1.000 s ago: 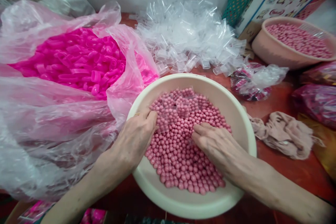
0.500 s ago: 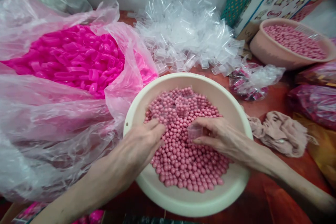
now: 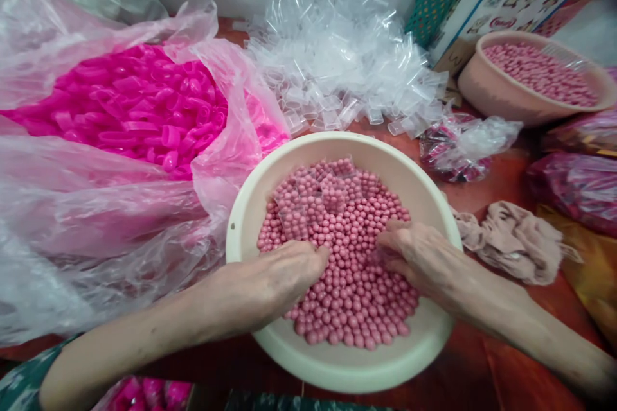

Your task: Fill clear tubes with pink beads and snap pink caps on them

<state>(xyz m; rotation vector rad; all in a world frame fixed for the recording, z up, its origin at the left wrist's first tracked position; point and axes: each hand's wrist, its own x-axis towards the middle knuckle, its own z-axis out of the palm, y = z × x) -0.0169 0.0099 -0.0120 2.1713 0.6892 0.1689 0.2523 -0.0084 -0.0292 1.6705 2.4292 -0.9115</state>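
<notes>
A cream plastic basin (image 3: 359, 376) holds a heap of small round pink balls (image 3: 347, 308). Toward the back of the heap lie several short clear tubes filled with pink balls (image 3: 293, 221). My left hand (image 3: 289, 276) is over the middle of the heap, fingers curled down and closed; whatever they may hold is hidden. At the right side of the heap, my right hand (image 3: 419, 257) dips its fingers low among the balls, closed around a clear plastic tube (image 3: 382, 257) that is mostly covered and blurred.
Left of the basin, a large plastic bag (image 3: 120, 202) spills open around bright pink plastic caps (image 3: 139, 106). Behind lies a pile of empty clear tubes (image 3: 347, 64). A second basin of pink balls (image 3: 486, 87), a crumpled cloth (image 3: 523, 241) and filled plastic bags (image 3: 573, 189) are at the right.
My left hand has moved right and toward me, and a filled clear tube now lies uncovered where it was. My right hand, with its clear tube, has shifted right and lower into the balls.
</notes>
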